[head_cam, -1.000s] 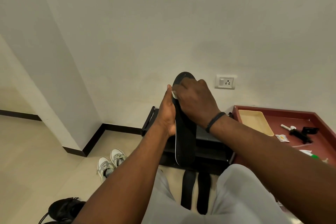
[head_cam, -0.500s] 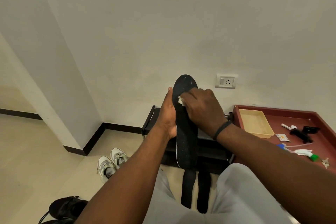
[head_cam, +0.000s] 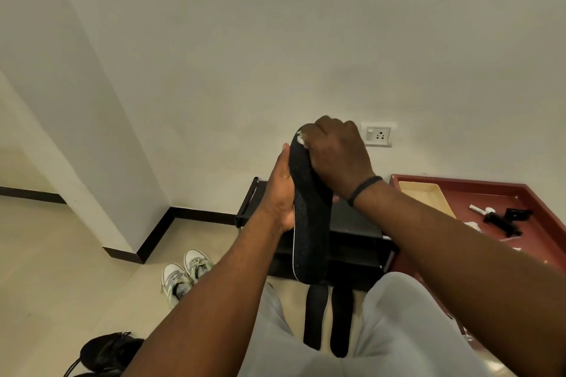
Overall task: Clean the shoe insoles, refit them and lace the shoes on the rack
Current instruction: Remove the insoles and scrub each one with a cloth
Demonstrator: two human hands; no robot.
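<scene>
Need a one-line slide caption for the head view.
Left hand holds a black insole upright while the right hand wipes its top end with a white wipe.

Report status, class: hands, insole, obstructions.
Left hand grips insole upright. Right hand presses white wipe at its top. Nothing obstructing.

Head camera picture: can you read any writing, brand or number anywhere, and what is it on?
No text can be read.
Black insole held in the left hand: no print visible.
Wall socket: no lettering, only pin holes and a switch.
Grey-and-white sneakers: any marks too small to read.
Small items in the red tray: any labels too blurred to read.
</scene>
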